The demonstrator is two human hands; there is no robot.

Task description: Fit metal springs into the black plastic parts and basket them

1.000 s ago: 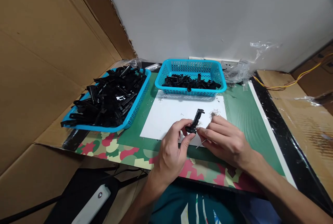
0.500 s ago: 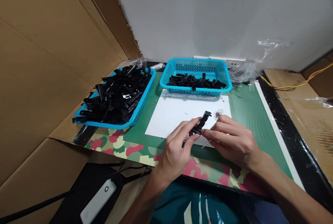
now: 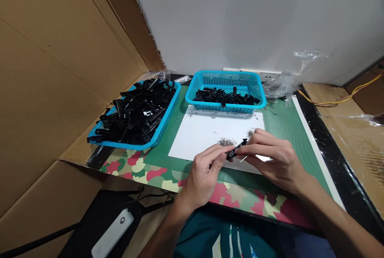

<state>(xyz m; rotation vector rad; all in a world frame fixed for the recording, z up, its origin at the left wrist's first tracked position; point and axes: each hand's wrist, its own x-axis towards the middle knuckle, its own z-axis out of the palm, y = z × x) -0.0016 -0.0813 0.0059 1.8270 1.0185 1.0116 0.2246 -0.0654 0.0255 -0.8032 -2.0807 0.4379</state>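
Observation:
My left hand (image 3: 204, 170) pinches the near end of a small black plastic part (image 3: 237, 150) above the front edge of a white sheet (image 3: 210, 132). My right hand (image 3: 271, 158) closes on the same part from the right, and a thin metal pin (image 3: 242, 159) sticks out under its fingers. Small piles of tiny metal springs (image 3: 225, 142) lie on the sheet just behind the hands.
A blue tray (image 3: 159, 132) heaped with black parts sits at the left. A blue basket (image 3: 225, 108) with fewer black parts stands behind the sheet. Cardboard walls rise on the left, plastic bags (image 3: 279, 84) and a yellow wire (image 3: 339, 99) lie at the right.
The black part has tipped from pointing up and away to lying nearly flat between both hands. The camera view shifted slightly, so the trays appear further right.

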